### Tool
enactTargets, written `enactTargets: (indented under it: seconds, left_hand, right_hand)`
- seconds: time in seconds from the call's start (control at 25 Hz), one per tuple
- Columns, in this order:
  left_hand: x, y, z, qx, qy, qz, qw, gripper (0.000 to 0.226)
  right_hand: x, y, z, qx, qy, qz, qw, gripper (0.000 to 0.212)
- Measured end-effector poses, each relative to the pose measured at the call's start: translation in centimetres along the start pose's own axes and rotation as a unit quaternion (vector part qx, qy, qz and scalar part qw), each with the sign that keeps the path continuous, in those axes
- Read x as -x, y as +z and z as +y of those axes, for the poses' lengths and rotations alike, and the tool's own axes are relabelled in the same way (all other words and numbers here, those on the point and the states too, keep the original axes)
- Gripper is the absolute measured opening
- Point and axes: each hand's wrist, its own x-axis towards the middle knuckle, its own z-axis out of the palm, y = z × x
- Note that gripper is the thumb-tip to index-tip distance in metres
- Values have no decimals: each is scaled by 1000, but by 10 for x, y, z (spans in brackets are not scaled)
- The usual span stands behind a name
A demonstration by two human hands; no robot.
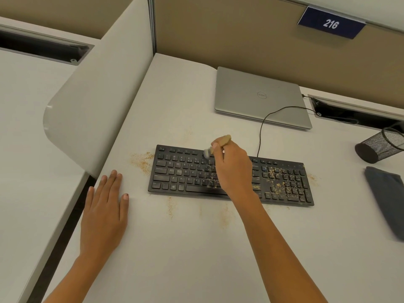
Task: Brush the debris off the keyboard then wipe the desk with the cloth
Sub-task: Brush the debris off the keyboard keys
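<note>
A black keyboard (181,173) lies across the middle of the white desk (196,248). Tan crumbs of debris (282,184) cover its right-hand keys, and more debris lies on the desk beside its left end and in front of it. My right hand (234,169) grips a small brush (220,144) with a wooden handle, its pale bristles touching the upper key rows near the keyboard's middle. My left hand (105,215) rests flat on the desk, left of the keyboard. A dark grey cloth (387,200) lies folded at the right edge.
A closed silver laptop (260,97) sits behind the keyboard by the partition wall. The keyboard's black cable (262,125) runs to a cable slot (354,114) at back right. A black mesh pen cup (380,145) lies tipped on its side. A curved white divider (98,106) borders the desk's left side.
</note>
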Motion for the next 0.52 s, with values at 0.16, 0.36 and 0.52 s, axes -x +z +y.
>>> enactTargets:
  seconds: [0.16,0.36,0.52]
  left_hand:
    - [0,-1,1,3,3,-1,1000,62]
    - [0,-2,0,1,3,-2,1000,62]
    - [0,-1,2,1,1,0,1000,62]
  right_hand:
    - [2,4,4,8,13,14,1000,45]
    - [5,0,4,2,16,-12,1000,41]
    - [5,2,4,-31,-79,-75,994,23]
